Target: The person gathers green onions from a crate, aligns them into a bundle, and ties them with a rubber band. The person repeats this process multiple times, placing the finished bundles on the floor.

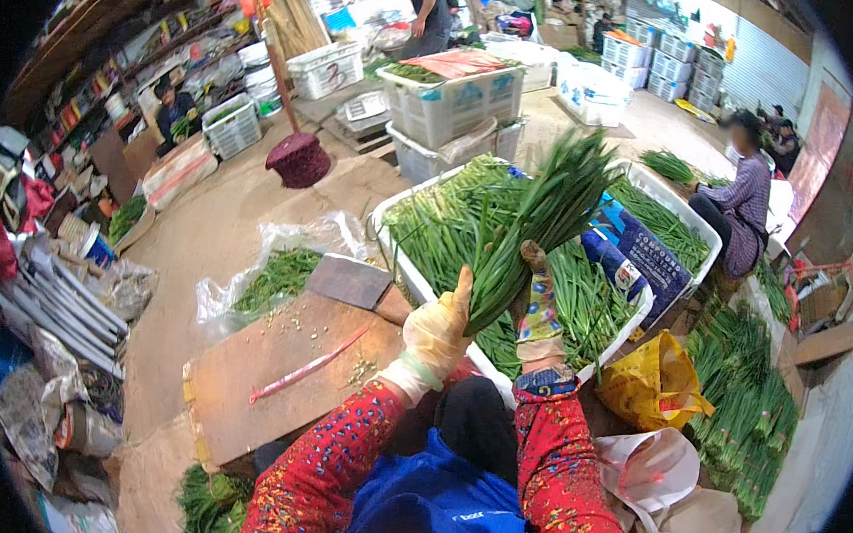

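Note:
A large bunch of long green leafy stalks, like Chinese chives [527, 229], is held up between my two gloved hands. My left hand [437, 327], in a pale glove, grips its lower left side. On the right side of the bunch lies my right hand [537, 298], in a patterned, soiled glove. Under the bunch stands a white plastic crate [390, 245] full of more stalks. To the left, a cleaver [350, 281] with a wide blade rests on a wooden board [260, 374], its handle near my left hand. A red-and-white strip [310, 366] lies on the board.
A plastic bag with green trimmings [275, 281] lies beyond the board. At right are a yellow bag [650, 382], a second crate [710, 244] and bundled greens [746, 404]. A seated person [741, 186] is at the upper right. A dark red stool [298, 160] stands ahead left.

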`<state>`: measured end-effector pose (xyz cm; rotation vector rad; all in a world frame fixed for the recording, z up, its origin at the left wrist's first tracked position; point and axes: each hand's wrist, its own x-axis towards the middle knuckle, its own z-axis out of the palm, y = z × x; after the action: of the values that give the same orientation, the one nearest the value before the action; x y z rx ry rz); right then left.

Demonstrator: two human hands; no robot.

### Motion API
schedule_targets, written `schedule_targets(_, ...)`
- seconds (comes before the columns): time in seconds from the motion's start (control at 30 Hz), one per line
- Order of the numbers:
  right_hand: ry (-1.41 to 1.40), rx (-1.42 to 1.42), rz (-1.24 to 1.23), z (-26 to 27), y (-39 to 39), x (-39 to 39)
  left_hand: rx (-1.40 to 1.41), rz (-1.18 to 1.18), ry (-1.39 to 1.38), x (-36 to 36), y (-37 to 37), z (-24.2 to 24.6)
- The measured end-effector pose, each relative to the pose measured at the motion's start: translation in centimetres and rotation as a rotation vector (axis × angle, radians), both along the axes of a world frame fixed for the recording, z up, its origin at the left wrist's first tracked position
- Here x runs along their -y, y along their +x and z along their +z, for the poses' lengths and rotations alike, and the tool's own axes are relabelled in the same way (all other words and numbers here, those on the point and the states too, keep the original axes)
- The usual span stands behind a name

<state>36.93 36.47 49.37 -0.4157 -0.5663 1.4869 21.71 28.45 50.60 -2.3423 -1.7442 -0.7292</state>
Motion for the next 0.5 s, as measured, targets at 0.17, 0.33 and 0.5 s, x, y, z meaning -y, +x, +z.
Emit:
schedule_targets(0.17,0.146,0.204,-0.067,0.3,-1.7,2.7,0.277,0.018,-0.472,1.2,-2.5,1.7)
schedule_targets(0.33,0.297,0.533,-0.032,1.7,-4.5,5.7,1.34,-0.336,-0.954,1.4,-6.1,3.6)
schedule_targets(0.5,0.793,1.074,-0.104,1.8,-8.1,6.1,1.417,-0.308,-0.655,1.8,-9.1,4.1)
